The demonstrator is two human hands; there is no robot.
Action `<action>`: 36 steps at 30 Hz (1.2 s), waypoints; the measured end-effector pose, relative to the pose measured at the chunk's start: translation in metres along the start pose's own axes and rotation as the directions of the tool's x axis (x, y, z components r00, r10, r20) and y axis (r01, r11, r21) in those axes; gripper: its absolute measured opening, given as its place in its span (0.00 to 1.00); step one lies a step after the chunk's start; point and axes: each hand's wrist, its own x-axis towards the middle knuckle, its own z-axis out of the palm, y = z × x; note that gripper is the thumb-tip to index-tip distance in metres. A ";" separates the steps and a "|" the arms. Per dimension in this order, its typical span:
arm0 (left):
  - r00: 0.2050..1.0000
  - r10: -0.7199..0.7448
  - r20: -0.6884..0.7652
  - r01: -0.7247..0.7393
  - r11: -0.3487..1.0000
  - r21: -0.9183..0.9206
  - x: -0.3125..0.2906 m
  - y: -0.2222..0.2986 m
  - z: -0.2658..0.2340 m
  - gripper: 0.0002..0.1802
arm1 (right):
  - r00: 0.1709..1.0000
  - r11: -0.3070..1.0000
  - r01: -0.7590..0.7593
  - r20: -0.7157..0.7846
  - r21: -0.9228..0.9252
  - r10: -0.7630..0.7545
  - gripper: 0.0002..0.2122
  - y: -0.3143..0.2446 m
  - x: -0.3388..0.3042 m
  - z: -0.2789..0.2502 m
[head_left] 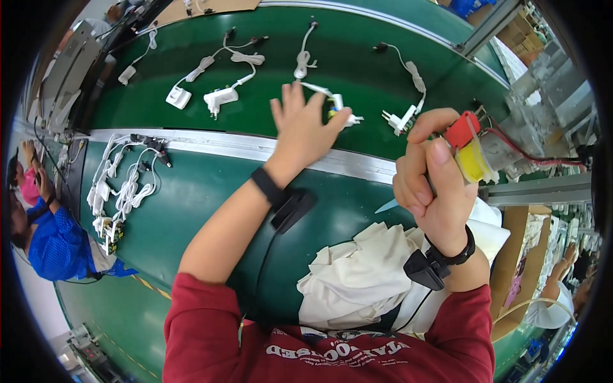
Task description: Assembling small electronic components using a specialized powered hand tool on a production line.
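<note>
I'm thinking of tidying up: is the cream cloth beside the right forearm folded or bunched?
Bunched: the cream cloth lies in a loose, wrinkled heap on the green worktop, its edges overlapping unevenly.

Left hand [305,124] covers part of the charger [336,101] by its thumb; whether they touch, can't tell. Right hand [439,175] hides the near end of the red-yellow piece [463,131]; its wires [533,157] run into clutter, far end unclear. Pointed blue item [387,206]: only the tip shows, rest behind right hand, kind unclear. Cloth [354,274] partly hidden by the shirt [357,357], which is cut off at bottom edge. Cords in the left pile [128,182] overlap, can't count. Cardboard [214,6] cut at top. Person in blue [56,239] cropped by dark rim. Carton [520,281] contents too small to tell.
</note>
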 end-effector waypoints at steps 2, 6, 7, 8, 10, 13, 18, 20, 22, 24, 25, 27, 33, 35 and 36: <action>0.999 -0.017 0.043 0.021 0.995 -0.096 0.020 0.005 0.010 0.26 | 1.000 1.000 -0.006 -0.004 0.026 0.007 0.11 -0.001 0.000 0.003; 0.945 0.151 0.291 -0.051 0.944 -0.327 0.035 0.023 -0.005 0.24 | 0.999 0.999 -0.035 -0.023 0.031 0.036 0.11 0.000 0.000 0.003; 0.903 0.173 0.393 -0.017 0.929 -0.370 0.033 0.031 -0.017 0.24 | 0.999 0.999 -0.025 -0.027 0.031 0.026 0.11 -0.001 0.001 0.002; 0.849 0.197 0.491 0.023 0.914 -0.406 0.034 0.035 -0.025 0.24 | 0.999 0.999 -0.029 -0.027 0.029 0.029 0.11 -0.001 0.002 0.001; 0.860 0.117 0.496 0.068 0.938 -0.340 0.037 0.025 -0.039 0.23 | 0.999 0.999 -0.037 -0.028 0.036 0.038 0.11 0.001 0.003 0.005; 0.866 -0.059 0.497 0.187 0.959 -0.213 0.035 0.008 -0.057 0.22 | 0.999 0.999 -0.034 -0.034 0.034 0.035 0.11 0.003 0.003 0.009; 0.656 -0.225 0.720 0.748 0.322 -0.580 0.012 0.003 -0.073 0.17 | 0.997 0.994 -0.068 -0.033 0.087 0.071 0.08 0.003 0.010 0.002; 0.679 -0.100 0.727 0.734 0.064 -0.676 -0.011 0.006 -0.076 0.10 | 0.994 0.993 -0.081 -0.062 0.086 0.086 0.09 -0.001 0.011 0.007; 0.648 -0.042 0.760 0.752 -0.122 -0.648 -0.034 0.014 -0.078 0.11 | 0.991 0.994 -0.090 -0.096 0.070 0.096 0.09 -0.007 0.014 0.013; 0.630 0.040 0.775 0.700 -0.461 -0.545 -0.053 0.020 -0.078 0.14 | 0.990 0.997 -0.071 -0.120 0.014 0.072 0.10 -0.006 0.017 0.018; 0.619 0.048 0.784 0.705 -0.472 -0.528 -0.059 0.021 -0.077 0.14 | 0.992 0.999 -0.039 -0.118 -0.033 0.035 0.10 -0.004 0.018 0.021; 0.620 0.166 0.767 0.772 -0.304 -0.558 -0.068 0.022 -0.075 0.18 | 0.993 0.996 -0.018 -0.120 -0.091 0.007 0.11 -0.001 0.020 0.024; 0.574 0.327 0.751 0.814 -0.120 -0.569 -0.081 0.030 -0.078 0.22 | 0.991 0.995 0.014 -0.128 -0.102 -0.027 0.13 0.013 0.022 0.029; 0.545 0.369 0.753 0.827 -0.086 -0.556 -0.081 0.023 -0.080 0.23 | 0.992 0.994 0.022 -0.119 -0.108 -0.035 0.13 0.017 0.021 0.033; 0.529 0.389 0.754 0.833 -0.069 -0.549 -0.081 0.020 -0.081 0.23 | 0.994 0.993 0.028 -0.099 -0.116 -0.039 0.13 0.017 0.020 0.036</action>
